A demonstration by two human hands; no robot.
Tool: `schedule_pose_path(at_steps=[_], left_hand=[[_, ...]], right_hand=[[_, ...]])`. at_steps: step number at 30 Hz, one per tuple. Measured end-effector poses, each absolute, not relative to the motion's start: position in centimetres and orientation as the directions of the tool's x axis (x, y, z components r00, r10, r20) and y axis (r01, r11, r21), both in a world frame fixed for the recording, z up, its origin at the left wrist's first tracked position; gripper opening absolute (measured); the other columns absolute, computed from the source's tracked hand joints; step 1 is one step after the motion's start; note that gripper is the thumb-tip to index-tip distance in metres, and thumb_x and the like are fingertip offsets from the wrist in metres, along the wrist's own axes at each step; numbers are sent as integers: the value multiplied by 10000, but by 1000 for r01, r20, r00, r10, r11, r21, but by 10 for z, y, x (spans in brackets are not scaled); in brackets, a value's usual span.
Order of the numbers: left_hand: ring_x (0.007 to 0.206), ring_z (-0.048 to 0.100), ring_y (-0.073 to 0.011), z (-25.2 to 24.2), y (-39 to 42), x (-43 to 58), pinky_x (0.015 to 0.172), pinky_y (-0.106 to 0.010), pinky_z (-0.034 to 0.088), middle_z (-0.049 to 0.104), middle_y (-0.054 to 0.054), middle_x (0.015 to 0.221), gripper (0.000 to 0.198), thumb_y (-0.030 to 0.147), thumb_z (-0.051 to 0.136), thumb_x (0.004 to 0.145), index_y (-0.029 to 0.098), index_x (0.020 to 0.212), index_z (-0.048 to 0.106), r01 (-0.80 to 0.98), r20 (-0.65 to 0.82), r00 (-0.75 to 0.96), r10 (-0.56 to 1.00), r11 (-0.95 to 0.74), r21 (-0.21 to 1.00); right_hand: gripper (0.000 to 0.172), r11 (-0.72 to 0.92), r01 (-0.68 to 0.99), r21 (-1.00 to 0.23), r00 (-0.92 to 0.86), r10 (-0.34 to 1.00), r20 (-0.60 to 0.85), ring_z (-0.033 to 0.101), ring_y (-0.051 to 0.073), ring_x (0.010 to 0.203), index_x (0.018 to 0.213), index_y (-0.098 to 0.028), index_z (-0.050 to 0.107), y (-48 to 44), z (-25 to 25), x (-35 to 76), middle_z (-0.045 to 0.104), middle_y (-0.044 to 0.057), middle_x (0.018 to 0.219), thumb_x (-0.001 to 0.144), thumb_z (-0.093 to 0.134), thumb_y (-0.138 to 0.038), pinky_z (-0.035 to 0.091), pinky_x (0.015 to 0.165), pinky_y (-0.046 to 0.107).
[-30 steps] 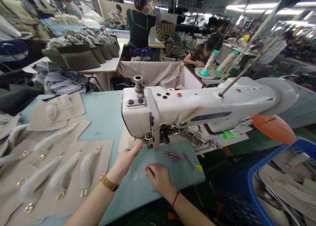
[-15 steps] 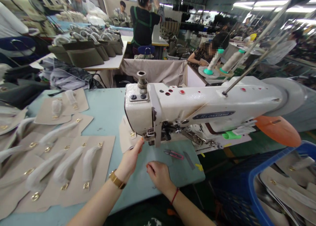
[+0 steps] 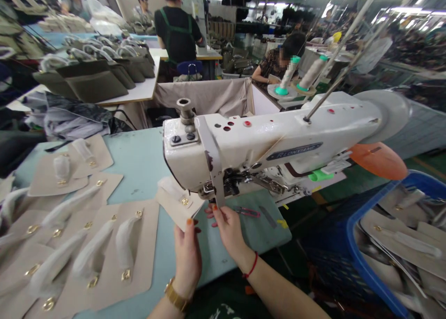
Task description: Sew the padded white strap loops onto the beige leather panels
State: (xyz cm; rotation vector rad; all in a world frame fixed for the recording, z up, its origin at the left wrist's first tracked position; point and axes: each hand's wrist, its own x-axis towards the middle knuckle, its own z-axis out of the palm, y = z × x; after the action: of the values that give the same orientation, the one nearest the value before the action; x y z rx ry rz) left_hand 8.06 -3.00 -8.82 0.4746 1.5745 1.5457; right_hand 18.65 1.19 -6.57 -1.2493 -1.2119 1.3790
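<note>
A beige bag panel [image 3: 177, 209] with a gold ring fitting and a clear-wrapped handle lies partly beneath the head of the white sewing machine [image 3: 244, 142]. My left hand [image 3: 188, 251] grips the panel's near edge, thumb on top and fingers mostly hidden below. Just right of it, my right hand [image 3: 228, 230] is closed with thumb and fingers together, beside the panel's right edge and under the machine's needle area. What its fingertips hold, if anything, is too small to make out. Pink-handled thread snips [image 3: 248, 211] lie to the right of that hand.
Several similar panels with wrapped handles [image 3: 125, 244] cover the left of the blue-green table [image 3: 139, 144]. A blue basket [image 3: 351, 244] of panels stands at the right. An orange disc [image 3: 379, 161] sits beneath the handwheel. Co-workers [image 3: 177, 30] are beyond the machine.
My left hand has drawn the panel out toward me, so more of it shows. My right hand has moved up to the needle area. The view has shifted slightly right.
</note>
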Motion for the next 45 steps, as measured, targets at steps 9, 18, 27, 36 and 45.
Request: schedule_pose_path(at_steps=[9,18,27,36,45], left_hand=[[1288,439,-345,-72,46,-61,1103,-517,308,553,-137,1333,537,566,436,900,220,1295,545,641,238,350,906,-417,645],[1131,518,-314,-22,101,-50,964,-406,437,581,-130,1148,506,613,436,875,196,1093,621,477,203,806,556,-813,333],[946,529,-284,-3,46,-23,844,-423,446,539,-123,1061,529,552,462,903,203,1295,531,777,83,605,792,-609,159],[961,521,-297,9,19,4,845,-434,434,529,-130,1099,477,529,424,923,216,1263,542,893,61,436,898,-440,89],[906,524,-277,8,25,7,804,-412,442,539,-106,1042,472,564,436,906,229,1210,571,928,129,361,924,-370,48]], right_hand=[[430,-251,-56,-966,-61,967,-247,590,158,667,744,-154,650,29,-60,133,650,35,698,896,480,-518,468,548,209],[418,-241,10,-970,-83,967,-241,495,121,589,618,-149,538,32,-54,143,533,5,588,861,502,-488,351,496,195],[375,-190,117,-975,-150,967,-207,464,119,631,645,-150,534,40,-49,170,504,-1,607,866,505,-451,332,542,200],[420,-168,160,-973,-257,944,-206,486,131,657,628,-151,538,46,-40,186,513,-3,600,872,511,-491,353,577,211],[469,-91,166,-982,-369,918,-148,515,135,654,671,-149,565,45,-46,200,540,7,640,892,485,-556,403,581,211]])
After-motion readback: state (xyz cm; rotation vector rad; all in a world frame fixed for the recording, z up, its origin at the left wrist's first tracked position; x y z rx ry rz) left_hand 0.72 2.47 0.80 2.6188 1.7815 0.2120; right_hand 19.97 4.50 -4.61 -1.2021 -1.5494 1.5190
